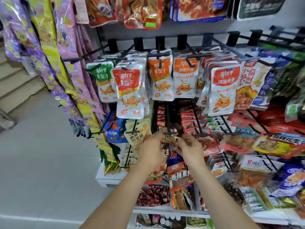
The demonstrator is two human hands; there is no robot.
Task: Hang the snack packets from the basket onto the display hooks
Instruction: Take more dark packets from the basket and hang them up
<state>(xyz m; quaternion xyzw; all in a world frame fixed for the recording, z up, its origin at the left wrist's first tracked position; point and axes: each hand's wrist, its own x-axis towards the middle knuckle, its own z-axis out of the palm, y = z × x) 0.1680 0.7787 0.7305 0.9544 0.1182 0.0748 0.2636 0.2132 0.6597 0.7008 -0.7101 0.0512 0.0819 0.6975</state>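
With right hand [189, 147] pinching the dark packet [170, 140] and left hand [152, 147] grip too blurred to tell, line hole with hook [168, 129] tip, then slide far.

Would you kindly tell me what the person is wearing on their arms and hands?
Nothing that shows: the left forearm and right forearm are bare to the frame's edge, with no sleeve, watch or bracelet. The left hand and right hand are ungloved; the fingers are too blurred to tell any ring.
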